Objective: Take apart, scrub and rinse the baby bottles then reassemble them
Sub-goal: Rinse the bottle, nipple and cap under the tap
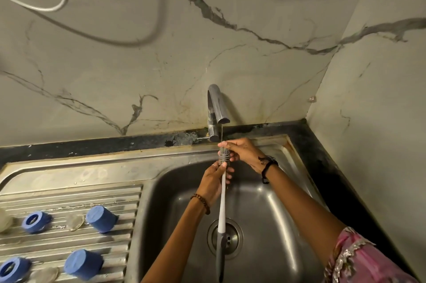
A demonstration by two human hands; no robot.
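Your left hand (213,181) has a grip clenched on the white shaft of the bottle brush (221,199), while your right hand (242,151) pinches its bristles under the tap (216,110), likely to rinse them. Blue bottle parts (100,218) drain on the worktop (69,176), near left. No writing is readable.

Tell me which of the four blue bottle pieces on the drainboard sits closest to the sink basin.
The upper right blue cap, a closed dome in the farther row. It stands nearest the sink basin; the lower right cap is slightly farther, and the two open rings lie further left.
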